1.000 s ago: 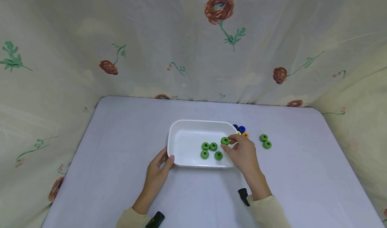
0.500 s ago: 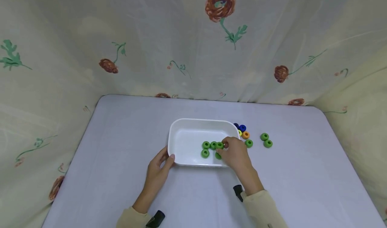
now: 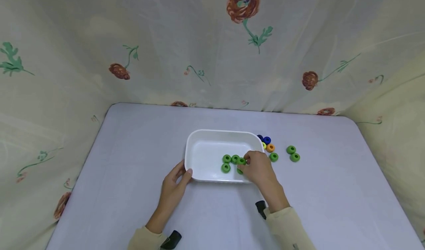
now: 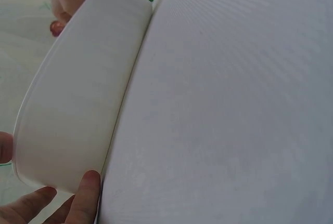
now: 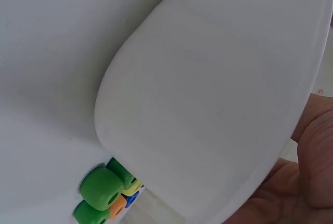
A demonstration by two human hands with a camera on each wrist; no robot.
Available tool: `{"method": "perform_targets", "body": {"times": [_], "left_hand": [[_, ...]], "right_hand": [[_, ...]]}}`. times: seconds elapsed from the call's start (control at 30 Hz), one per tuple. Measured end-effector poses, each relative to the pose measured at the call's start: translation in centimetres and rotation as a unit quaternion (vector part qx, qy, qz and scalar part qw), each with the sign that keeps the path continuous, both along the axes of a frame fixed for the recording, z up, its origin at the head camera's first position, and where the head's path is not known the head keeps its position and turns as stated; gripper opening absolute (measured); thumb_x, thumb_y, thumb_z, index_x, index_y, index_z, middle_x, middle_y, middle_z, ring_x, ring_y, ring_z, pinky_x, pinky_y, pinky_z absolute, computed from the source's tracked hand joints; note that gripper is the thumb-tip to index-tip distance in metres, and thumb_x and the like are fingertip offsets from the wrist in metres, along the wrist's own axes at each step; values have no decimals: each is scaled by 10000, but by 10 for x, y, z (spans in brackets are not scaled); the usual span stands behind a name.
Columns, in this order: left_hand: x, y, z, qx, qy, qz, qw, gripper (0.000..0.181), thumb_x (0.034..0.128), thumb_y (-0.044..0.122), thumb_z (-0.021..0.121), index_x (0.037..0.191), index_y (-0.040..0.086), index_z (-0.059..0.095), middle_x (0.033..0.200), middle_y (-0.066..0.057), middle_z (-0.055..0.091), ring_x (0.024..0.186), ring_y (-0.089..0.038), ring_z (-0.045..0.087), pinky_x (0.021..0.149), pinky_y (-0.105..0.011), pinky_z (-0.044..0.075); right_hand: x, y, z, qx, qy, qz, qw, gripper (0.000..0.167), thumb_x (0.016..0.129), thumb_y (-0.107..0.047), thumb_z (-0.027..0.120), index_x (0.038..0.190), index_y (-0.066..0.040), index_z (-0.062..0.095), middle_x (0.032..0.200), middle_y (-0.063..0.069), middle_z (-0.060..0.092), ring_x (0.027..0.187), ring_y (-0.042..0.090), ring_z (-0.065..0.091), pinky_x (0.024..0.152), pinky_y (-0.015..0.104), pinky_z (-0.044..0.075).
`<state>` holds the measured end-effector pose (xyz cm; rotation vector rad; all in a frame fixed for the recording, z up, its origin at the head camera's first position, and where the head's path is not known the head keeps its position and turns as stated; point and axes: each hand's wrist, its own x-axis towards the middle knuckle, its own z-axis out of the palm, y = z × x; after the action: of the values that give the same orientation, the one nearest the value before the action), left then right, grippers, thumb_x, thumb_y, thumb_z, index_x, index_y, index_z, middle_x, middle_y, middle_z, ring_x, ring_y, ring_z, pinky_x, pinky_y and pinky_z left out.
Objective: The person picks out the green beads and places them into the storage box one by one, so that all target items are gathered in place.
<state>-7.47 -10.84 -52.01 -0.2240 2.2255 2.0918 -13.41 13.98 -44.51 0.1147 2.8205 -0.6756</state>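
So, progress check on the green beads: four of them point(image 3: 225, 168) sit on the floor of the white tray point(image 3: 206, 150), one partly covered by fingers, and a fifth green bead point(image 3: 241, 161) is in there too but not let go of. I'd call the greens a bit past halfway, since three more green beads point(image 3: 295, 157) lie on the counter point(image 3: 149, 139) off the tray's right end. The orange bead point(image 3: 270, 148), yellow bead point(image 3: 263, 145), blue bead point(image 3: 267, 140) and a darker blue bead point(image 3: 260, 137) are out there as well, bunched by the tray's far right corner; none of those colors shows inside.

The right hand point(image 3: 260, 169) has the fifth one pinched between thumb and fingers, barely parted, over the tray's right half. Can't tell if it's touching down. The left hand point(image 3: 173, 186) grips the tray's near left corner, thumb at the rim, fingers against the outer wall.

Tray's upright, about midway between the counter's left and right edges, long axis running left to right, pretty much parallel to the far edge. The pinched bead's hole faces mostly up; it's too round for me to pick a long axis.
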Motion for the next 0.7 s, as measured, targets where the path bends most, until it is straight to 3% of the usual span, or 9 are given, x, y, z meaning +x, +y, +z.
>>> {"method": "perform_targets", "body": {"times": [0.23,0.7], "left_hand": [[0,0,1,-25,-24,31,10000,537,1010,220,612,1502,81,450,1525,-159,471,1386,-299,509,997,-207,582],[0,1,2,-64,-82,54,9999,541,1009,234,613,1503,87,450,1519,-159,481,1380,-296,516,1003,-215,582]], "right_hand": [[-2,-1,-3,34,-26,34,10000,342,849,-197,789,1095,27,712,942,134,688,865,254,593,727,360,560],[-9,-6,-18,-130,61,6,9999,361,867,-204,772,1137,24,700,1045,155,711,958,267,639,871,432,605]]}}
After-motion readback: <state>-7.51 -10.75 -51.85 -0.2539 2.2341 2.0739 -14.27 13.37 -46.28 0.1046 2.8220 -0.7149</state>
